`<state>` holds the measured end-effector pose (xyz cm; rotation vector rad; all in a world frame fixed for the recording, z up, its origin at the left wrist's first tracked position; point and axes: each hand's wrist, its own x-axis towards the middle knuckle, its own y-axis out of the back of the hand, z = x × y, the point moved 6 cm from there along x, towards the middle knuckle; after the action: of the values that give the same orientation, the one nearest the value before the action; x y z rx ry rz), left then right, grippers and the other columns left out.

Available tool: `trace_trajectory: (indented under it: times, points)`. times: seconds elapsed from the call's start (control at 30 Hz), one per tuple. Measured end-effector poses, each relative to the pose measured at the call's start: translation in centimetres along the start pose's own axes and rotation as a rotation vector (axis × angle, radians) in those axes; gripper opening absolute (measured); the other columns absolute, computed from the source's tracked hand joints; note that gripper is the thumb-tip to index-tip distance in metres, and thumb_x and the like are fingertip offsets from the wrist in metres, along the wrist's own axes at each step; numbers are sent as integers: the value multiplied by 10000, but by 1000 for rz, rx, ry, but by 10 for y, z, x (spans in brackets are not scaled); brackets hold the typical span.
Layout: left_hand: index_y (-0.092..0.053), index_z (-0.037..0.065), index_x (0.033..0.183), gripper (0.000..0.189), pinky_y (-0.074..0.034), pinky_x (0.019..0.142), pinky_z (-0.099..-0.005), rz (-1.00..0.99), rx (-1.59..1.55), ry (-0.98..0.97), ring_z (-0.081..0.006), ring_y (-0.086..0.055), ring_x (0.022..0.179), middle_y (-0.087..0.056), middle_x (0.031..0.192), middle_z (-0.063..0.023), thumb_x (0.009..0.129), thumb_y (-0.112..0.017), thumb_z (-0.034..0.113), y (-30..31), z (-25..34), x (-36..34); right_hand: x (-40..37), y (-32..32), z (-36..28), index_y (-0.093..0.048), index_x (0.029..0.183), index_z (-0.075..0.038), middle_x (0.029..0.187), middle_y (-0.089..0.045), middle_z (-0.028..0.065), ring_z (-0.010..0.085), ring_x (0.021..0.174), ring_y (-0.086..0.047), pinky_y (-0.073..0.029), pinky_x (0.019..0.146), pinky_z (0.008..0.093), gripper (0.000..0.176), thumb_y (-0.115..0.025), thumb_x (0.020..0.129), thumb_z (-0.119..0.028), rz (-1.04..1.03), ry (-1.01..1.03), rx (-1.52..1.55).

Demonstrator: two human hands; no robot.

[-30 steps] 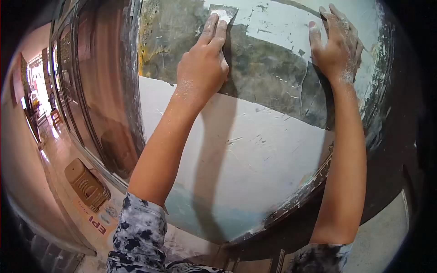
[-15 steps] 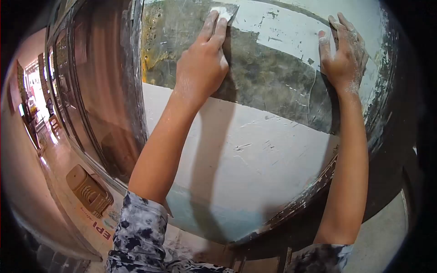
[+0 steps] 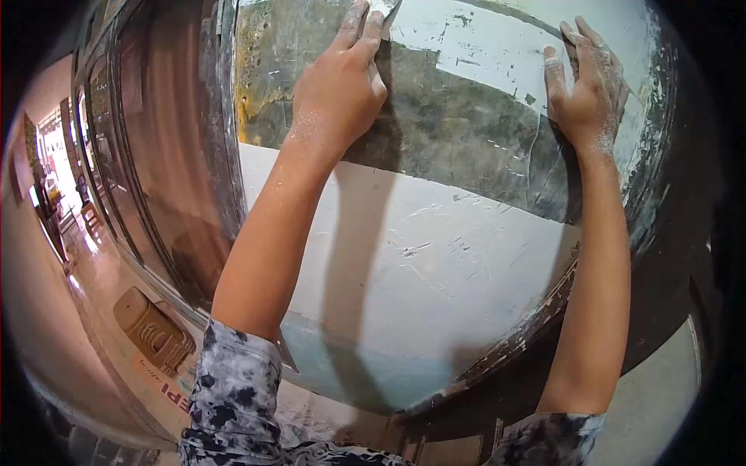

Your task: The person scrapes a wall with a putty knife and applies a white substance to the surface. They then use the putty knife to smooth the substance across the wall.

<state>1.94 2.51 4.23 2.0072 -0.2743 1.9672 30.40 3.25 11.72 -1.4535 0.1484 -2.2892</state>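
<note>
My left hand is at the top of the wall panel, closed on a thin flat putty scraper with white paste on its face. Two fingers press along the blade; most of the tool lies hidden or beyond the upper frame edge. White dust coats the fingers and wrist. My right hand rests against the wall near its right edge, fingers spread and dusty, with no tool visible. Between the hands runs a dark grey bare band, with whitish putty above and a white painted area below.
Left of the panel stand dark-framed glass panes with a reddish curtain behind. A stack of brown plastic stools sits on the passage floor, beside a printed sheet. Chipped edging borders the panel at lower right.
My left hand and the scraper have shifted slightly up and left in the view. The right hand keeps its place against the wall.
</note>
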Motion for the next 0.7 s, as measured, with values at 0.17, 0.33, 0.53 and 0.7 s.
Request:
trace_trajectory:
  times: [0.17,0.33,0.53,0.7]
  points:
    - [-567,84,1449,546,-506,1029,-458,43,-26,0,-401,-585,1269,-464,1579,-122,909,-506,40,-4,4,-19,1,5,-4,-670,1321,-151,1473,-594,27,299,1302,-561,-398,1118,448,402,-674,963,-333,-14,-65,-55]
    - [-562,81,1462,561,-512,1034,-458,26,-13,-7,-375,-588,1286,-442,1602,-103,904,-508,45,-3,7,2,-2,-9,9,-672,1322,-176,1480,-589,25,305,1312,-554,-396,1119,444,402,-674,965,-361,56,-16,203]
    - [-560,55,1454,565,-511,1041,-462,4,-21,30,-382,-596,1275,-455,1591,-118,892,-508,28,-7,24,-7,0,1,1,-662,1337,-201,1476,-587,-2,316,1315,-542,-394,1115,477,405,-649,970,-373,-6,-57,-21]
    - [-553,45,1452,559,-505,1051,-455,15,-23,12,-396,-593,1271,-474,1571,-140,895,-505,30,-9,34,-15,0,3,-1,-672,1321,-174,1473,-592,17,323,1333,-536,-388,1130,463,375,-628,974,-309,-33,-89,7]
